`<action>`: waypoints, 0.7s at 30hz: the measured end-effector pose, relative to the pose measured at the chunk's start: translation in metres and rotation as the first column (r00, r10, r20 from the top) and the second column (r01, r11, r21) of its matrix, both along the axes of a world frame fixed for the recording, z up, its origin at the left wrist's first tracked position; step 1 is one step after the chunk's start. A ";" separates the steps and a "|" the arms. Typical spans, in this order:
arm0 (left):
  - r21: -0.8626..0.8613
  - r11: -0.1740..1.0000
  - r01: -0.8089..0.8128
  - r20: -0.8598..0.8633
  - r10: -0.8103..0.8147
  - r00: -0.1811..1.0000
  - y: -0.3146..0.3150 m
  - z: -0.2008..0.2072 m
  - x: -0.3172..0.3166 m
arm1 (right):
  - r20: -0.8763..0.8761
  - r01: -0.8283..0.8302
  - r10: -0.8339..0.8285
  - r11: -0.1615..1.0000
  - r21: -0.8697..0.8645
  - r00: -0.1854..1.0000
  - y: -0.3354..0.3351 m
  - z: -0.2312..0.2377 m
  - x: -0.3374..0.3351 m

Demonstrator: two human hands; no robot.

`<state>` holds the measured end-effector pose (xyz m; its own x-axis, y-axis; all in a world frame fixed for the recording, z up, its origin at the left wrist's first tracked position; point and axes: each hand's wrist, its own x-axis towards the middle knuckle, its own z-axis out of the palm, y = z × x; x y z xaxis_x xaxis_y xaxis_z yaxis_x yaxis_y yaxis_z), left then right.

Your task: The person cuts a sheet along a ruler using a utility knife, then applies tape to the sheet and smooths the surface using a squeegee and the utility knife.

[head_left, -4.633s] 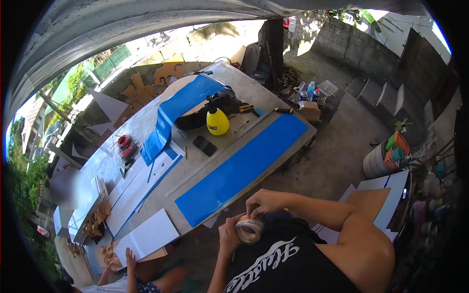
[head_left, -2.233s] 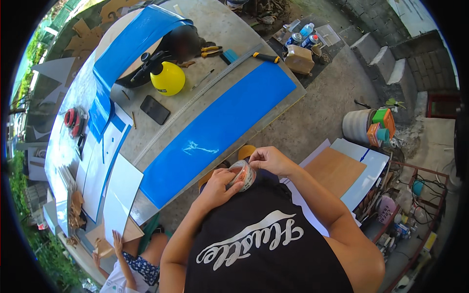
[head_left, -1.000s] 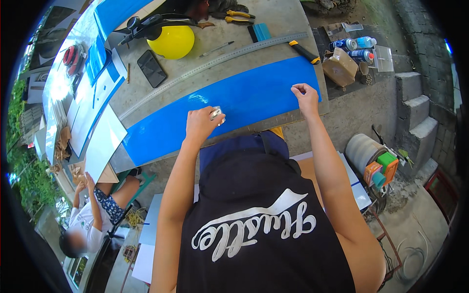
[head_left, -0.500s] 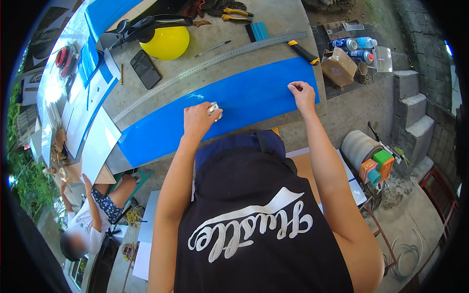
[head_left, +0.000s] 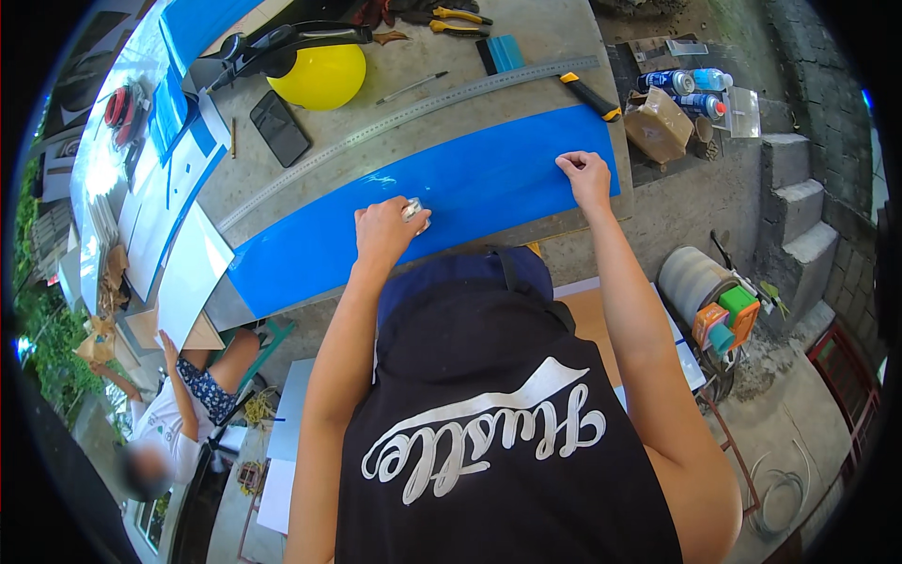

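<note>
A long blue sheet (head_left: 479,174) with a smooth surface lies along the near side of the table. My left hand (head_left: 383,228) is over its middle, fingers closed around a small whitish, shiny thing (head_left: 416,213) that looks crumpled; its kind is not clear. Toward the sheet's right end, my right hand (head_left: 588,179) is in a pinch just above the blue surface. Whatever is between those fingertips, if anything, is too small to make out. A yellow-and-black utility knife (head_left: 590,97) lies by the sheet's far right corner.
Beyond the sheet lie a steel ruler (head_left: 404,115), pen (head_left: 412,87), phone (head_left: 280,129), teal squeegee (head_left: 504,54), pliers (head_left: 458,21) and a yellow round object (head_left: 324,77). White panels (head_left: 193,268) are at left, near a seated person (head_left: 174,414). Spray cans (head_left: 669,82) stand at right.
Both hands keep nearly the same places and grips, while the view shifts slightly. At left, the seated person's hand now holds up a brownish piece.
</note>
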<state>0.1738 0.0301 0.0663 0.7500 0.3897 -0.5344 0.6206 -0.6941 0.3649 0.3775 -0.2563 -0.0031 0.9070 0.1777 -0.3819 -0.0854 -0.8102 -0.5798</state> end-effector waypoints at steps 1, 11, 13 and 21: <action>-0.007 1.000 -0.004 -0.002 0.004 1.000 0.000 -0.001 0.000 | 0.002 -0.004 0.004 1.000 -0.004 1.000 0.000 -0.001 0.000; -0.010 1.000 -0.016 -0.010 0.016 1.000 -0.001 -0.001 0.001 | 0.003 -0.003 0.003 0.999 -0.043 1.000 0.001 -0.003 0.001; 0.001 1.000 -0.010 -0.009 0.010 1.000 -0.001 -0.002 0.001 | 0.006 -0.006 0.007 0.998 -0.056 1.000 0.002 -0.003 0.001; 0.004 1.000 -0.010 -0.029 0.010 1.000 0.000 0.000 0.003 | 0.012 -0.002 0.003 0.997 -0.073 1.000 0.006 -0.001 0.001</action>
<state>0.1769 0.0300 0.0661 0.7304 0.3991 -0.5543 0.6377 -0.6890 0.3443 0.3781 -0.2500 -0.0039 0.9112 0.1516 -0.3832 -0.0772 -0.8507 -0.5199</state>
